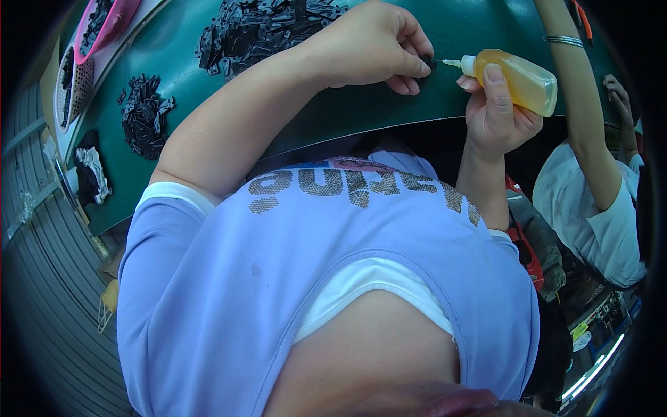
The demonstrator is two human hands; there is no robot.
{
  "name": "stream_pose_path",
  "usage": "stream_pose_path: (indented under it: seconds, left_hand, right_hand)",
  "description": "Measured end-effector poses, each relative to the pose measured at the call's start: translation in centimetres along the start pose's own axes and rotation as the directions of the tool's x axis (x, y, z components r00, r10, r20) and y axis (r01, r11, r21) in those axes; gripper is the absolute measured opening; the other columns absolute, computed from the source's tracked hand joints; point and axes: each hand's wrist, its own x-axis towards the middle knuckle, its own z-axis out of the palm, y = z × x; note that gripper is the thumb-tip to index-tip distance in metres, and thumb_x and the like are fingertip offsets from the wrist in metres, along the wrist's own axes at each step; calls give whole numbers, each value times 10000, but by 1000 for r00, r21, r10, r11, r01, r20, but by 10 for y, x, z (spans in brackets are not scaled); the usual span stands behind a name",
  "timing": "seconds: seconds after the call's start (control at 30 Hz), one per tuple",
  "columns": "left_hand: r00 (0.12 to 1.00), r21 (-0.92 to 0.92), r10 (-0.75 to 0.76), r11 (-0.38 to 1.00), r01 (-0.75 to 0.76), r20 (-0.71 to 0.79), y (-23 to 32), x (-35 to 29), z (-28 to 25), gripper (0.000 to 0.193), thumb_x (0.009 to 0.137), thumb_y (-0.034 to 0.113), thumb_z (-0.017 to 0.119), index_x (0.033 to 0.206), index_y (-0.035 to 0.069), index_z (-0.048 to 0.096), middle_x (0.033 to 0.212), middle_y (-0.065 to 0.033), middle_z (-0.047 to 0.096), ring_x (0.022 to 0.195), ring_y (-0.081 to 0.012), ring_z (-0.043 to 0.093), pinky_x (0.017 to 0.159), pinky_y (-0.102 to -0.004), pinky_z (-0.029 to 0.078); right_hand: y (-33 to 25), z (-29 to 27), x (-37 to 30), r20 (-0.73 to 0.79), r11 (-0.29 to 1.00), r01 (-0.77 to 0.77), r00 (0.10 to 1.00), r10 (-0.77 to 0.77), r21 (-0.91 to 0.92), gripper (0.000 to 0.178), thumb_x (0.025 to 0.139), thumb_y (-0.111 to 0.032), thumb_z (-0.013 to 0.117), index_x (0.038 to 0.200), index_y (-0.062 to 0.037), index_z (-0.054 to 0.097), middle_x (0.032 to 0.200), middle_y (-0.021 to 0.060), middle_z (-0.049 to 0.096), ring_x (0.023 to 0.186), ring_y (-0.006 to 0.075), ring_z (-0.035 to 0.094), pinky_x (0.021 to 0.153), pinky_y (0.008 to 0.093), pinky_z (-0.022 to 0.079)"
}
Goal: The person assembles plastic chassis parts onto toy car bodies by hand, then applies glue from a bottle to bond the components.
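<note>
Pinched between the thumb and fingers of my left hand (379,45) is a small black plastic part (429,62), mostly hidden by the fingertips. My right hand (499,115) is wrapped round a clear squeeze bottle (521,78) of yellowish liquid, thumb on its near side. The bottle lies tilted, with its white cap and thin needle tip (451,63) pointing left, a short way from the black part. Beyond my left forearm spreads a large heap of flat black plastic parts (257,35). A smaller pile of similar parts (144,115) sits further left.
The green tabletop (306,128) has its near edge close to my body. Pink (104,31) and pale (80,87) baskets of black parts stand at far left, above a dark and white cloth (92,170). At right, a co-worker's arm (580,90) reaches over the table.
</note>
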Motion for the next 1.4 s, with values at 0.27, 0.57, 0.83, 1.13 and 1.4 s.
stream_pose_path:
  seconds: [0.27, 0.57, 0.83, 1.13, 1.4]
  left_hand:
    - [1000, -14, 2, 1000, -2, 1, 0, -1, 0, 146, 876, -26, 656, 1004, -92, 629, 793, -91, 668, 649, -148, 678, 583, -250, 577]
    - [1000, -28, -13, 1000, 13, 5, 3, -1, -2, 133, 903, -8, 643, 1007, -88, 626, 816, -88, 662, 660, -151, 684, 592, -248, 581]
    - [1000, -26, -13, 1000, 13, 8, 3, 0, -2, 140, 906, 1, 645, 1008, -92, 621, 817, -89, 660, 663, -153, 686, 591, -249, 582]
    - [1000, -17, -22, 1000, 22, 0, 3, -1, -1, 156, 898, 2, 649, 1019, -93, 630, 813, -89, 667, 658, -147, 683, 593, -246, 582]
    - [1000, -15, -20, 1000, 20, -1, 3, 0, 0, 134, 900, 2, 644, 1003, -83, 638, 813, -85, 669, 664, -143, 682, 594, -244, 582]
  right_hand:
    - [1, 0, 1, 25, 999, 3, 1000, -2, -48, 137, 892, -33, 689, 1023, -15, 653, 875, 111, 707, 661, 153, 696, 612, 278, 595]
    - [-4, -8, 1, 18, 967, -112, 994, 111, 229, 124, 890, -31, 678, 1007, -16, 639, 891, 132, 686, 642, 174, 687, 600, 303, 601]
    - [-2, -10, -1, 121, 979, -98, 990, 77, 179, 161, 888, -8, 680, 1044, 8, 645, 881, 138, 688, 638, 175, 685, 602, 299, 604]
    - [-2, -9, -2, 132, 983, -92, 989, 71, 160, 162, 880, 8, 688, 1038, 20, 655, 876, 135, 693, 646, 171, 687, 593, 287, 604]
    - [-3, -8, -3, 123, 982, -100, 989, 81, 157, 163, 868, 19, 697, 1026, 38, 659, 874, 148, 695, 647, 175, 687, 589, 286, 603]
